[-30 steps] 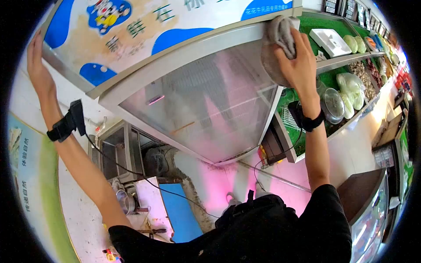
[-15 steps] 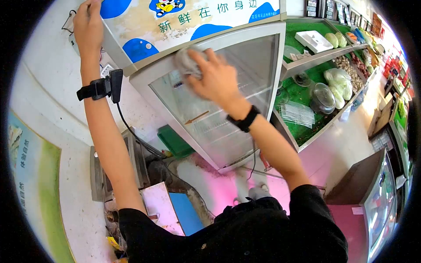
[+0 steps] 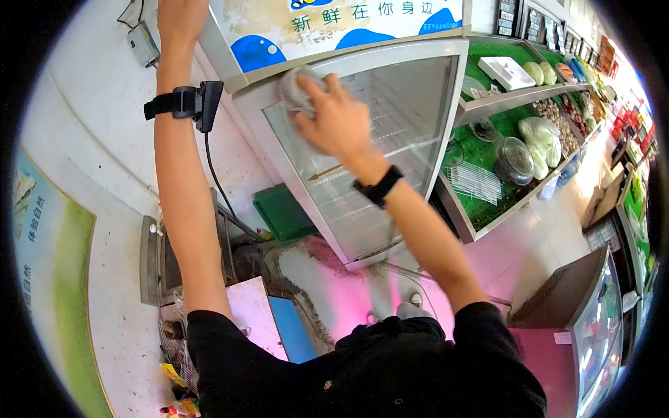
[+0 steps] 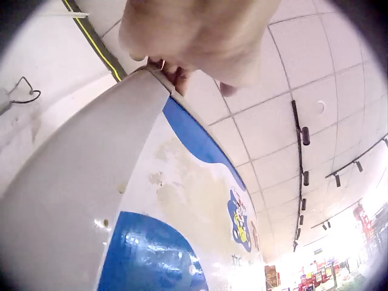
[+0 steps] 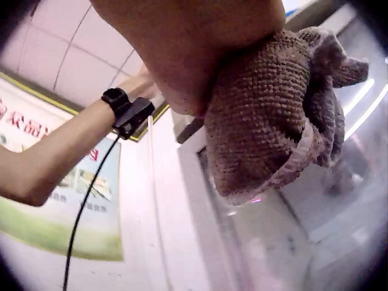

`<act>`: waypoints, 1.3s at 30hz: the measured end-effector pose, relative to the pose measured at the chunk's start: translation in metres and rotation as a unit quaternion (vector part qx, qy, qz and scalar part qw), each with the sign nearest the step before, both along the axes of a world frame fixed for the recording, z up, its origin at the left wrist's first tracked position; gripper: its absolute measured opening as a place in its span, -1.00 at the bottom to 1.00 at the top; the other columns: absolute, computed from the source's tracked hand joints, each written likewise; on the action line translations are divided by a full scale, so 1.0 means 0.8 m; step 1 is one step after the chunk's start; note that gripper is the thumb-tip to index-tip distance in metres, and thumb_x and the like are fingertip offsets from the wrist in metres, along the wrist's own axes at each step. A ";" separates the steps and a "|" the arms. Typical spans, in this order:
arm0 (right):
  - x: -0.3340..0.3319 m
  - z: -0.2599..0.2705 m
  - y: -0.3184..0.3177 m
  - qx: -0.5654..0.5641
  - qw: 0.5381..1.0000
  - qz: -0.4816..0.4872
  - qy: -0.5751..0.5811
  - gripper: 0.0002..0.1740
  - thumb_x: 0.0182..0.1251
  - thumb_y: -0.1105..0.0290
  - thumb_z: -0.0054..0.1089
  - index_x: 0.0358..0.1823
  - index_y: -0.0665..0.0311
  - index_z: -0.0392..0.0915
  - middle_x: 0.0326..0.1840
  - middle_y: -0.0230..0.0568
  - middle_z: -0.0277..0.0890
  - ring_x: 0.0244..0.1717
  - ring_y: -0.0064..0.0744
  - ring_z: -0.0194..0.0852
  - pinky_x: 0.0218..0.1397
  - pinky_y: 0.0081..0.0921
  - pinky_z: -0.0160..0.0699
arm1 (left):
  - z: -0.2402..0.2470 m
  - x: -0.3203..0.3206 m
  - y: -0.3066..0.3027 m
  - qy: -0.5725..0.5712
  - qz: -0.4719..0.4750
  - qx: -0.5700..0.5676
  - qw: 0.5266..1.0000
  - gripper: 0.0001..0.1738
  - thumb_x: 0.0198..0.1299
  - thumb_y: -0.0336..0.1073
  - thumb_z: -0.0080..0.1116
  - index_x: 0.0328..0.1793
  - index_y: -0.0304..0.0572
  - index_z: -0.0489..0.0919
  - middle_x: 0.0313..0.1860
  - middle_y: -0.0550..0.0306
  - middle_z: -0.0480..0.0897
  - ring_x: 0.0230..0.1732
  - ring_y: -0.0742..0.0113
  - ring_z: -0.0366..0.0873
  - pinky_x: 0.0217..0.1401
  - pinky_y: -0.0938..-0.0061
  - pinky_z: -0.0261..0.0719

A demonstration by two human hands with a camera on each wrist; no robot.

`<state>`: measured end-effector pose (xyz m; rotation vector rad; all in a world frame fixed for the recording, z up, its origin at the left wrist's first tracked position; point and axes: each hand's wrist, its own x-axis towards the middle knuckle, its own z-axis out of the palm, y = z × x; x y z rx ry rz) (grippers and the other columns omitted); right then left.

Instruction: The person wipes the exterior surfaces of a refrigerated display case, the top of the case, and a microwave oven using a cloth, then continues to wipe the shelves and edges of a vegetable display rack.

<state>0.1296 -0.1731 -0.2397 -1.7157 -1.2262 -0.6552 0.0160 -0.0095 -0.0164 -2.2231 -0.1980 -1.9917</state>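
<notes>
In the head view my right hand (image 3: 340,125) grips a bunched grey-brown cloth (image 3: 300,90) against the upper left of a fridge's glass door (image 3: 404,104). Close up in the right wrist view, the cloth (image 5: 260,115) has a waffle weave, a pale hem and loose folds. My left hand (image 3: 182,21) is raised to the fridge's top left, cut off by the frame. The left wrist view puts this hand (image 4: 200,36) at the top corner of the fridge's printed header (image 4: 182,170), its fingertips resting by the edge and partly hidden behind the palm.
Right of the fridge stands a green-lined produce shelf (image 3: 488,139) with cabbages, a glass bowl (image 3: 514,160) and bagged vegetables. A green bin (image 3: 284,212) sits low at the left, near a small table (image 3: 254,313). A cable (image 3: 216,167) hangs from my left wrist.
My right hand has swept the cloth from the door's upper right corner to its upper left. The left hand has gone up to the fridge's top edge, and the head view has shifted.
</notes>
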 end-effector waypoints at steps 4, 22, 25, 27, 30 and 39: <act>0.071 0.006 -0.038 0.016 0.998 -0.067 0.001 -0.31 0.21 0.14 0.32 0.39 0.04 0.38 0.05 0.06 0.45 -0.02 0.17 0.58 -0.15 -0.01 0.68 | -0.001 0.000 0.010 -0.011 0.086 0.045 0.995 -0.60 0.43 -0.07 0.09 0.02 -0.31 0.64 -0.08 -0.11 0.67 0.06 0.04 0.59 0.18 0.30 0.50; -0.127 -0.165 0.028 -0.028 0.882 0.323 0.343 -0.32 0.21 0.20 0.29 0.38 0.21 0.44 0.15 0.04 0.55 -0.01 0.04 0.63 0.08 -0.19 0.61 | -0.221 -0.210 -0.112 0.121 0.016 -0.282 0.952 -0.53 0.48 -0.15 0.10 0.41 -0.18 0.52 0.40 -0.04 0.55 0.47 0.15 0.42 0.53 0.31 0.27; -0.112 -0.181 0.006 -0.006 0.683 0.416 0.600 -0.26 0.38 0.08 0.18 0.51 0.30 0.31 0.46 -0.05 0.38 0.35 -0.18 0.43 0.38 -0.35 0.38 | -0.369 -0.204 -0.135 0.113 0.071 -0.446 0.885 -0.40 0.48 -0.06 0.10 0.46 -0.33 0.42 0.42 -0.15 0.50 0.45 0.03 0.42 0.51 0.21 0.28; -0.109 -0.182 -0.011 -0.001 0.634 0.436 0.638 -0.26 0.45 0.04 0.10 0.54 0.28 0.27 0.51 -0.08 0.29 0.45 -0.23 0.28 0.46 -0.36 0.26 | -0.407 -0.177 -0.184 0.098 -0.066 -0.512 0.851 -0.30 0.47 -0.02 0.12 0.54 -0.34 0.30 0.44 -0.24 0.44 0.44 -0.03 0.41 0.47 0.23 0.33; -0.120 -0.187 -0.049 -0.031 0.620 0.450 0.643 -0.29 0.56 -0.01 -0.02 0.59 0.21 0.21 0.41 -0.24 0.34 0.42 -0.36 0.26 0.51 -0.49 0.12 | -0.471 -0.113 -0.222 0.041 -0.056 -0.494 0.867 -0.31 0.49 0.00 0.09 0.53 -0.37 0.28 0.40 -0.24 0.47 0.42 0.05 0.43 0.41 0.25 0.39; -0.013 -0.158 -0.170 -0.183 0.863 0.372 0.288 -0.45 0.33 0.60 0.29 0.36 0.28 0.48 0.26 -0.18 0.53 0.26 -0.43 0.46 0.36 -0.48 0.41 | -0.514 -0.169 -0.224 0.121 -0.200 -0.608 0.759 -0.47 0.51 0.04 0.07 0.20 -0.35 0.58 -0.02 0.08 0.71 -0.11 0.31 0.64 -0.05 0.42 0.57</act>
